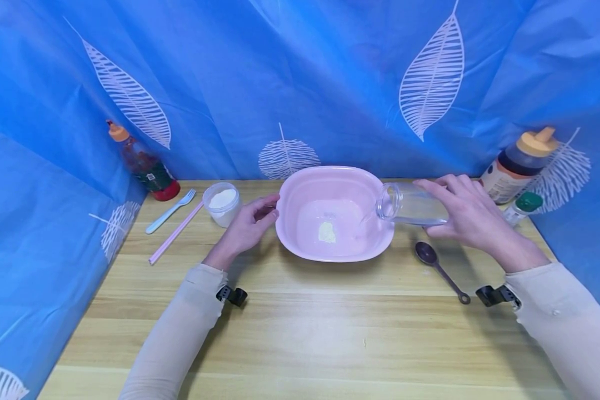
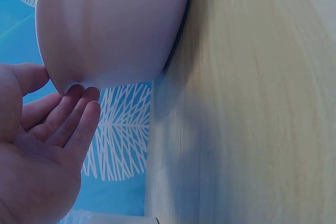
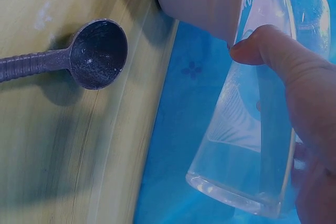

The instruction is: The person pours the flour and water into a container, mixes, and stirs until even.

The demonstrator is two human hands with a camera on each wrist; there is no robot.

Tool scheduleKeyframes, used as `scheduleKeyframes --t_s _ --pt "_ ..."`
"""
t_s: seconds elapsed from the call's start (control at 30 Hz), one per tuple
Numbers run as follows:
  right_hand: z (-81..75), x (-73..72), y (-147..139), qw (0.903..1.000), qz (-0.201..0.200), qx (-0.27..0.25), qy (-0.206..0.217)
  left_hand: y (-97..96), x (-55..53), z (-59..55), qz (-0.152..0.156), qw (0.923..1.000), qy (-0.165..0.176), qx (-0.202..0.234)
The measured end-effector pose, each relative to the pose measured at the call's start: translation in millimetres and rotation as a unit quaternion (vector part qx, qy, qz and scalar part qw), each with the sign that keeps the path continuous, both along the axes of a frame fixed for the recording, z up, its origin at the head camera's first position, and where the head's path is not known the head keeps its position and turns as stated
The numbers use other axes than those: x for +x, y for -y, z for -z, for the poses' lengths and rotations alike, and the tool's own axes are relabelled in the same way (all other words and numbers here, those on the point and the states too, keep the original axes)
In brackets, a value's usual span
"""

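Observation:
A pink basin (image 1: 330, 258) stands on the wooden table with pale yellow powder (image 1: 326, 233) on its bottom. My left hand (image 1: 245, 228) holds the basin's left rim; in the left wrist view the thumb presses the edge and the fingertips sit under the lip of the basin (image 2: 115, 30). My right hand (image 1: 467, 214) grips a clear cup (image 1: 415, 204) tipped nearly on its side, its mouth over the basin's right rim. Clear liquid (image 1: 365, 223) runs from it into the basin. Some fingers are hidden behind the cup.
A dark measuring spoon (image 1: 439, 271) with white residue lies right of the basin. At left are a white powder jar (image 1: 223, 206), pink straws (image 1: 176, 233), a blue fork (image 1: 171, 212) and a red sauce bottle (image 1: 150, 169). An orange-capped bottle (image 1: 517, 166) and a green-capped jar (image 1: 525, 205) stand at right.

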State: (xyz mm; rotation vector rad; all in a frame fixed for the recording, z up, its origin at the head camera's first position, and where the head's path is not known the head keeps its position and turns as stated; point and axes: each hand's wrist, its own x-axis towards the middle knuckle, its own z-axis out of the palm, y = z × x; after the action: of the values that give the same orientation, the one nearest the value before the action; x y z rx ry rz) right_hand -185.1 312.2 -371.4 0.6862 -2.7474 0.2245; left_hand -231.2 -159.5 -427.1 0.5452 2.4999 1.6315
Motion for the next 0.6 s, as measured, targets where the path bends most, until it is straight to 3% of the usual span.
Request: scheduleKeyframes --t_s 0.6 --pt "0.0 -0.2 -0.1 0.9999 -0.010 0.002 -0.008 0.5 -0.3 0.4 0.002 1.0000 -0.004 0.003"
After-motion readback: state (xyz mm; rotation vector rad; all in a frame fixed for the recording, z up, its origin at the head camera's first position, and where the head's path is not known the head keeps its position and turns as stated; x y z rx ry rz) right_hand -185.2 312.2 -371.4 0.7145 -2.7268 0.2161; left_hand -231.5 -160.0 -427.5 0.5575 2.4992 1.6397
